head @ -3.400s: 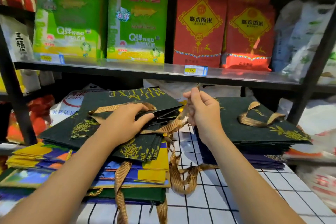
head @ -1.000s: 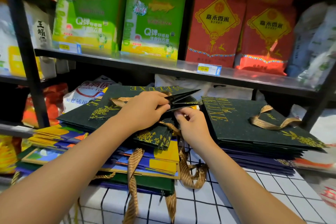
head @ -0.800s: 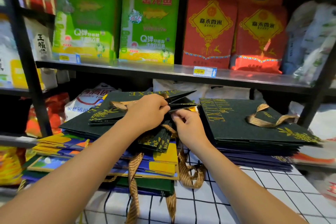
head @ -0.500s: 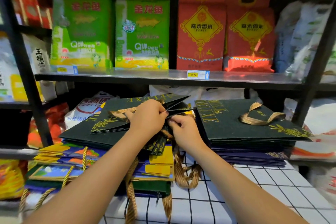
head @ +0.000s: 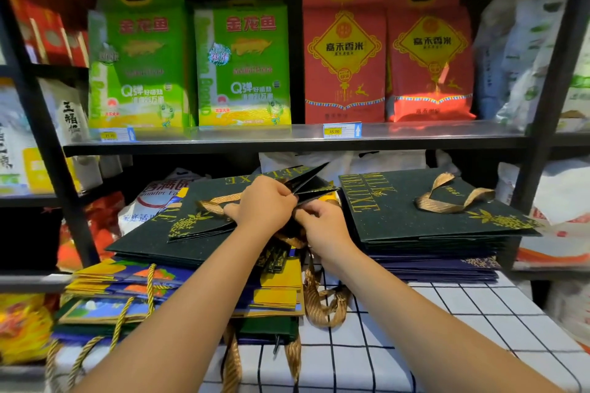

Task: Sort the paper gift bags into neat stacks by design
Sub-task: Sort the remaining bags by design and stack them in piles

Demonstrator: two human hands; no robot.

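Note:
A messy left pile holds several flat dark green gift bags [head: 166, 236] with gold print on top of colourful yellow and blue bags [head: 127, 281]. My left hand [head: 265, 204] grips the top green bags at their right edge, where the folds fan open. My right hand [head: 322, 222] pinches at the same edge and the gold ribbon handles just below. To the right lies a neat stack of green "MILK DELUXE" bags [head: 424, 210] over dark purple bags [head: 447, 268]. Loose gold ribbon handles [head: 322, 303] hang down between the piles.
The bags lie on a white cloth with a black grid [head: 431, 329]. A metal shelf [head: 287, 137] just above carries green rice packs [head: 242, 67] and red rice packs [head: 344, 54]. Black uprights [head: 54, 150] flank both sides; white sacks [head: 562, 195] sit to the right.
My right hand dropped from holding a ribbon up to join my left hand at the green bags' right edge. Both hands stay there; the view has tilted up slightly.

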